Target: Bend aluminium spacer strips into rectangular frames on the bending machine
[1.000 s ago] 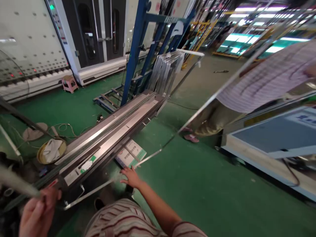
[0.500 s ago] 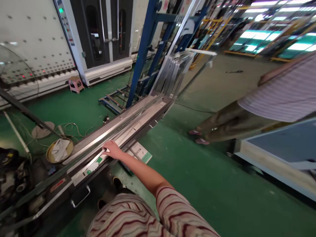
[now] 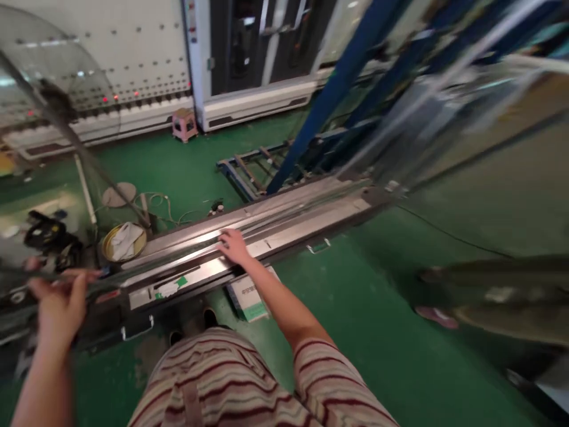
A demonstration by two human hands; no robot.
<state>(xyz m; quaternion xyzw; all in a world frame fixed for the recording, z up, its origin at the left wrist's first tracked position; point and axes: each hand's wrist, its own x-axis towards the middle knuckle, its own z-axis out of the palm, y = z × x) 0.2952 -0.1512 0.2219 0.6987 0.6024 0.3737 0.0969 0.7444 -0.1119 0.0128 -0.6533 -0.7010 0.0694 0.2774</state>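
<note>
Green factory floor, long steel worktop (image 3: 284, 228) carrying thin metal strips (image 3: 208, 240).
Right hand (image 3: 233, 245) is laid flat, fingers spread, steadying the strips — left hand (image 3: 60, 299) is curled around one strip end, lifted clear.

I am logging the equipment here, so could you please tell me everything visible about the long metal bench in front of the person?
The long grey metal bench runs low across the green floor, rising rightward in the picture. Its top carries lengthwise rails and thin strips, a green label near its left end, and metal handles on its front face. The right hand rests flat on it; the left hand holds a thin blurred strip at its left end.
</note>
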